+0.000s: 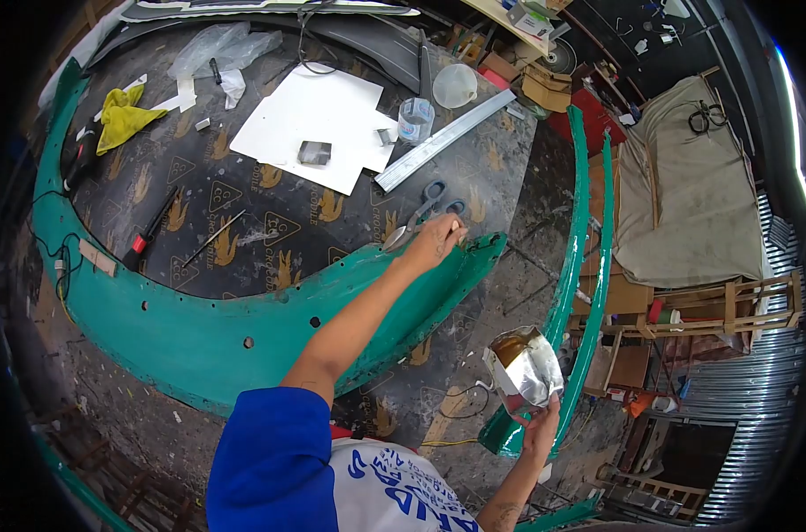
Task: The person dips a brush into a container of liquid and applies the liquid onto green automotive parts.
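My left hand (436, 244) is closed just above the tapering end of a long, curved green panel (199, 328). Its fingertips seem to pinch something small and pale that I cannot make out. Beside that hand lies a pair of dark-handled scissors (425, 208), its blades partly hidden. Lower on the right, my right hand (537, 430) grips a silver, foil-like container (531, 368) from below. The container is open at the top, with amber-brown liquid or residue inside.
Two glossy green strips (573, 230) run along the right. On the dark table are white sheets (305, 115), a metal ruler-like bar (443, 142), a clear plastic cup (415, 121), a red-black tool (146, 235) and a yellow cloth (124, 115). A beige cover (686, 195) hangs beyond.
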{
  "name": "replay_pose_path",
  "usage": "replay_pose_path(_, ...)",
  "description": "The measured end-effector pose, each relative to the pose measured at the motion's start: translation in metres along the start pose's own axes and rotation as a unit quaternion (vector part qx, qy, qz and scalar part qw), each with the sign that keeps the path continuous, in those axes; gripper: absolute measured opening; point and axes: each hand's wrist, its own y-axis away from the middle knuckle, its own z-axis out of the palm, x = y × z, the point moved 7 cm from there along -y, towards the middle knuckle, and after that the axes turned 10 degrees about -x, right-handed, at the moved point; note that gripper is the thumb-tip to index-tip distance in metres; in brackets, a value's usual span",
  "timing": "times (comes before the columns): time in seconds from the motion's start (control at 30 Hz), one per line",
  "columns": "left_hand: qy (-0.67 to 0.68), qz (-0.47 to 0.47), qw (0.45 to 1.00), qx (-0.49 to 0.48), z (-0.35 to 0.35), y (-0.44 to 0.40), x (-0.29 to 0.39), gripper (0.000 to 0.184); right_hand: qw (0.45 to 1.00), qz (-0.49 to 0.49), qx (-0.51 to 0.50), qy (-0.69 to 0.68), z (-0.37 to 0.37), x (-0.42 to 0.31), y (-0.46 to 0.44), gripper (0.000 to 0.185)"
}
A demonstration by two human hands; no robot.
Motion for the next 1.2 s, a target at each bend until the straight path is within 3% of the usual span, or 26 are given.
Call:
replay_pose_path(0.1, -0.008, 0.018, 1.0, 0.022, 0.012, 0.013, 0.001, 0.019, 1.0, -0.009, -0.018, -0.003, 0.005, -0.005, 0.002, 0.064)
replay_pose_path(0.27, -0.007, -0.068, 0.995, 0.077, 0.025, 0.03, -0.011, 0.019, 1.0, 0.002, -0.01, -0.003, 0.001, 0.001, 0.003, 0.065)
replay_pose_path(0.37, 0.012, -0.091, 0.994, 0.056, 0.038, 0.029, -0.018, 0.016, 1.0, -0.001, -0.001, 0.001, 0.0, 0.001, 0.005, 0.066)
replay_pose_path(0.7, -0.011, -0.03, 0.996, 0.079, 0.027, 0.028, -0.004, 0.012, 1.0, -0.003, -0.004, -0.007, -0.008, 0.002, 0.008, 0.063)
replay_pose_path(0.87, -0.006, -0.033, 0.999, -0.002, 0.031, 0.066, 0.013, 0.015, 1.0, 0.005, 0.016, -0.011, -0.021, 0.003, 0.013, 0.062)
replay_pose_path(0.93, 0.022, -0.051, 0.998, -0.034, 0.021, 0.085, 0.011, 0.016, 0.999, 0.011, -0.006, -0.037, -0.029, 0.001, 0.016, 0.054)
replay_pose_path(1.1, 0.072, -0.092, 0.982, -0.15, -0.005, 0.114, 0.002, 0.018, 1.0, 0.001, 0.001, 0.007, -0.041, -0.002, 0.02, 0.062)
replay_pose_path(1.2, 0.083, -0.045, 0.976, -0.195, -0.02, 0.1, 0.001, 0.018, 1.0, 0.02, -0.001, -0.005, -0.046, 0.001, 0.018, 0.062)
